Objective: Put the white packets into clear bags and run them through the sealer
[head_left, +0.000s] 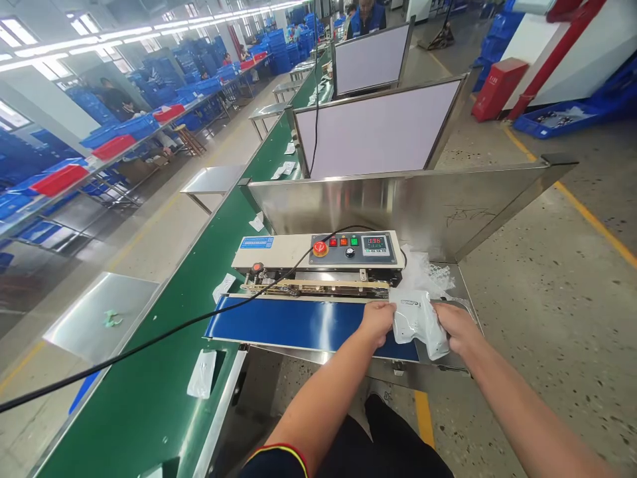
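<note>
A white plastic bag [415, 320] with small dark print hangs between my two hands at the right end of a band sealing machine [279, 249]. My left hand [377, 322] is closed on the bag's left edge, over the blue conveyor belt [298, 322]. On the other side, my right hand [456, 326] pinches the bag's right edge. The bag's top edge is close to the sealer's right-hand opening; I cannot tell whether it is inside. Behind the bag lie more clear and white plastic bags [423, 272] on the metal table.
A green conveyor [169, 358] runs along the left, carrying several white packets, one of them a near packet [202, 374]. A black cable [164, 342] crosses in front of the sealer. Behind it stands a metal partition [348, 206]. A red box [499, 89] stands far right.
</note>
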Motion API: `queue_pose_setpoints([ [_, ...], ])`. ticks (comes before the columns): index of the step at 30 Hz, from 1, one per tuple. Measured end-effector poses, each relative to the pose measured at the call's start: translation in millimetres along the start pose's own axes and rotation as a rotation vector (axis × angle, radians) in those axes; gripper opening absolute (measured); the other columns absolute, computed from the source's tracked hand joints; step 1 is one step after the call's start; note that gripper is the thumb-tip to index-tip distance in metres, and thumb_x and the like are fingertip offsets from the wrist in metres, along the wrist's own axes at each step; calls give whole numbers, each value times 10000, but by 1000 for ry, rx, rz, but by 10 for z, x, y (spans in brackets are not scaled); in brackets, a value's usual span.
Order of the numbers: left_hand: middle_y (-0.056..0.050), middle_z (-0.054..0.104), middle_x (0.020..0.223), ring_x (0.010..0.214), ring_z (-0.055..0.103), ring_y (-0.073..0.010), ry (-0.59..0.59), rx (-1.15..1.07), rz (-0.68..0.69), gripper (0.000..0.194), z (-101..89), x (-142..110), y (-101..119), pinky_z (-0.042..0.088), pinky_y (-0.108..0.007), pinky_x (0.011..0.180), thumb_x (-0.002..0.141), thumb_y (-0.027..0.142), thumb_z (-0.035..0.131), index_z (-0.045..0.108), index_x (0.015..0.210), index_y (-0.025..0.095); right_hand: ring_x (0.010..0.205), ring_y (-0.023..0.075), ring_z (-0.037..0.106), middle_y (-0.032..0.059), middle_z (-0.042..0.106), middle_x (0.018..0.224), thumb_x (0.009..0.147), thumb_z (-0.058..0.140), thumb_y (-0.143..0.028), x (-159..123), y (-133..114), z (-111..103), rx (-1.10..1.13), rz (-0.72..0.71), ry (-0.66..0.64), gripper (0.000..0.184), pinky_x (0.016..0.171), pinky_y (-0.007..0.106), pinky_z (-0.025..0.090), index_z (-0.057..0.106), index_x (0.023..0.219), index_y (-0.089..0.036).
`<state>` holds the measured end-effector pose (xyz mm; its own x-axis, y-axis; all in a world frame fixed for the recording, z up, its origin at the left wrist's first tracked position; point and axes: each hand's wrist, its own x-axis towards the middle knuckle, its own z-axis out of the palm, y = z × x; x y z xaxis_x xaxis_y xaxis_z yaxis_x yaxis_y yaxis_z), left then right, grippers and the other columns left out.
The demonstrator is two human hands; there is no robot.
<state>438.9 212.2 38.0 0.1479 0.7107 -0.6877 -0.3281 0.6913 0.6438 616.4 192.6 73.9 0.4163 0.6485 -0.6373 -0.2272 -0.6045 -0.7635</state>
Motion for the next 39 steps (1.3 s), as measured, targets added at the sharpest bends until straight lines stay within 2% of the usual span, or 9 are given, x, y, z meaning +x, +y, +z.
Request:
queue_pose_setpoints([
  [7,-108,789,784,677,696,-195,7,4,33,338,-305,-33,114,587,-335,716,749,394,999,819,806,113,564,193,588,53,700,678,508,970,-262,-133,-27,259,-16,43,-50,332,446,261,444,740,726,-162],
  [13,-148,812,834,796,756,-264,117,43,140,373,-665,-262,319,617,-392,814,829,475,904,823,815,112,644,238,689,99,750,764,694,931,-419,-293,29,392,-1,62,-55,318,498,274,535,742,796,-186],
  [17,-200,835,1201,1187,759,-348,385,203,544,437,-868,-708,298,599,-484,1095,891,522,855,857,1113,145,792,302,781,93,757,827,700,889,-451,-441,161,212,165,69,23,338,574,307,623,723,886,-223],
  [20,-193,765,1425,1327,699,-331,327,321,796,549,-777,-973,86,546,-497,1194,925,565,835,809,1344,212,861,330,793,97,765,865,624,921,-459,-650,239,151,221,4,-28,412,589,305,643,739,910,-226],
  [24,-137,796,1014,943,714,-266,-84,314,562,680,-430,-949,-184,610,-387,865,915,784,759,858,1104,138,870,340,785,113,784,890,535,1008,-525,-911,246,208,230,-76,-109,565,573,300,635,786,943,-203],
  [26,-62,679,751,736,602,-195,-168,293,452,772,-286,-839,-226,528,-317,698,908,876,689,820,861,117,877,338,782,117,798,904,518,1020,-530,-923,221,203,211,-110,-60,608,582,299,632,816,975,-185],
  [31,-22,597,626,645,539,-163,83,180,270,666,-45,-537,-180,463,-293,634,823,774,841,687,620,159,762,265,750,123,819,918,558,954,-343,-611,142,84,209,-41,142,404,562,273,619,823,895,-162],
  [35,-107,768,772,704,680,-225,143,-47,21,466,113,-290,-174,557,-348,694,755,587,948,777,714,156,690,277,760,131,790,819,605,897,-200,-344,79,84,253,52,100,275,469,260,564,769,845,-160],
  [39,-156,818,857,764,741,-272,123,-66,57,468,97,-125,-187,592,-394,760,729,589,968,800,727,153,719,282,781,121,782,811,678,896,-178,-233,32,144,240,27,33,239,486,249,577,772,880,-149],
])
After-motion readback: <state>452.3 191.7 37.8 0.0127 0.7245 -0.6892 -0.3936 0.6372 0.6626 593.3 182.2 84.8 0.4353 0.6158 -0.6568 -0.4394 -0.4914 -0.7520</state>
